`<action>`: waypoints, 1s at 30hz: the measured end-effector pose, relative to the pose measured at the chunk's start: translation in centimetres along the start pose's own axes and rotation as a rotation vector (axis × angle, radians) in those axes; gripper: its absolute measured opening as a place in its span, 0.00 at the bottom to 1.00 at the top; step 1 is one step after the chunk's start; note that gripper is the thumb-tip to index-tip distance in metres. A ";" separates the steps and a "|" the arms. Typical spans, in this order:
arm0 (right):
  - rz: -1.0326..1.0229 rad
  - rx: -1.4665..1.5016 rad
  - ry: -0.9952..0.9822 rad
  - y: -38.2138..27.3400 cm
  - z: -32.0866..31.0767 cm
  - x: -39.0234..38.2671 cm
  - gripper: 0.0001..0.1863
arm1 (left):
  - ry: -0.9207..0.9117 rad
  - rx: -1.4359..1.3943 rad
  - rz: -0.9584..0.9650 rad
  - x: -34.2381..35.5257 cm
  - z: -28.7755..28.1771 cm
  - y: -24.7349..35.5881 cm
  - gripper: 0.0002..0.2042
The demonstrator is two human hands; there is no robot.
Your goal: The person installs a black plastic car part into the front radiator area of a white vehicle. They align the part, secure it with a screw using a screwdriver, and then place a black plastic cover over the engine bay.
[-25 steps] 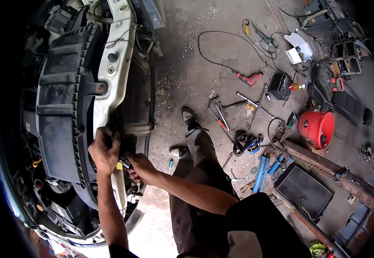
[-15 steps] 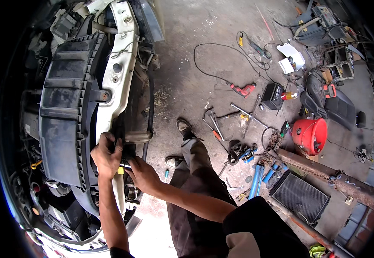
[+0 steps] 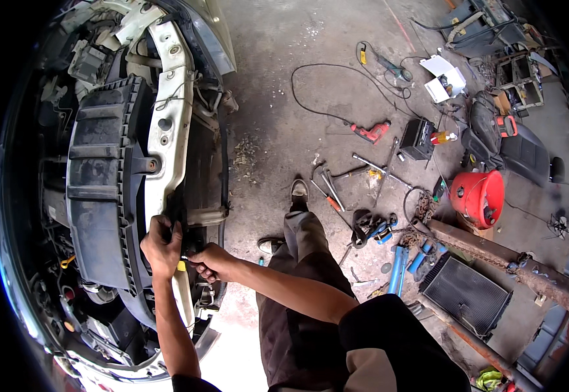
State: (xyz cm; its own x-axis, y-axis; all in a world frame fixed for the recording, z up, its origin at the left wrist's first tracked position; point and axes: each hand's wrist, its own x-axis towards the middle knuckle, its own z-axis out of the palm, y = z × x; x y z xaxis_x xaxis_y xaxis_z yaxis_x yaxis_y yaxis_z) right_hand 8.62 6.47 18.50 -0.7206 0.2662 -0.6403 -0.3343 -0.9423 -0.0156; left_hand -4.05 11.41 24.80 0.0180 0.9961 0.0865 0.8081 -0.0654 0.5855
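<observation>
A white metal crossmember [image 3: 174,124] runs along the open front of a car's engine bay, beside a long black ribbed plastic cover [image 3: 98,222]. My left hand [image 3: 161,247] is closed at the crossmember's edge, thumb and fingers at a dark part [image 3: 177,208] mostly hidden by the hand. Just right of it, my right hand [image 3: 211,262] is closed, fingers curled, near the same dark part. What either hand grips is too covered to name. A small yellow piece [image 3: 181,266] shows between the two hands.
On the concrete floor to the right lie a red corded drill [image 3: 370,132], a cross-shaped wrench [image 3: 381,171] and other hand tools. Farther right are a black battery [image 3: 417,138], a red bucket [image 3: 477,199], a radiator [image 3: 467,294] and a rusty beam [image 3: 480,245].
My right hand's fingers have curled in more beside the left hand, which stays at the crossmember. One foot has shifted to the right, and the whole view has moved slightly.
</observation>
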 end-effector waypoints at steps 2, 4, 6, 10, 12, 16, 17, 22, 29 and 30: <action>-0.151 -0.237 0.069 0.4 -0.3 -0.5 0.11 | -0.089 0.146 -0.064 0.1 -0.4 -0.4 0.11; -0.222 -0.341 0.091 -0.1 -1.4 -1.8 0.12 | -0.136 0.233 -0.070 0.7 -0.6 0.2 0.11; -0.243 -0.383 0.072 -0.8 -3.8 -4.7 0.13 | -0.208 0.259 -0.111 1.1 -1.0 0.8 0.13; -0.109 -0.352 0.293 -1.2 -12.6 -10.3 0.13 | -0.228 0.381 -0.144 0.2 -0.9 2.7 0.14; 0.004 -0.187 0.362 -1.7 -19.6 -12.8 0.13 | -0.207 0.394 -0.194 0.1 -0.7 3.8 0.13; -0.170 -0.307 0.644 -8.6 -25.6 -22.2 0.15 | -0.231 0.396 -0.330 0.6 -0.1 5.2 0.15; -0.210 -0.283 0.744 -10.4 -27.0 -23.8 0.16 | -0.259 0.397 -0.358 0.7 -0.3 5.3 0.16; -0.557 -0.120 0.846 -20.4 -28.7 -28.6 0.16 | -0.335 0.442 -0.541 1.7 0.1 6.0 0.22; -0.650 -0.318 0.753 -28.5 -20.0 -28.0 0.13 | -0.514 0.017 -0.464 8.3 8.5 14.6 0.31; -0.626 -0.432 0.755 -28.9 -21.1 -26.3 0.14 | -0.636 -0.091 -0.440 8.6 11.7 15.1 0.33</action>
State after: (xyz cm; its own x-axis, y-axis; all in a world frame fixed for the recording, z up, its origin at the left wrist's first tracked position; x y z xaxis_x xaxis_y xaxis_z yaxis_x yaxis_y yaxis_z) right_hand 50.03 22.45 19.60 0.1161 0.6727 -0.7308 -0.1639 -0.7127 -0.6821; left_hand 15.18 19.72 24.93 0.0637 0.7721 -0.6323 0.7683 0.3664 0.5249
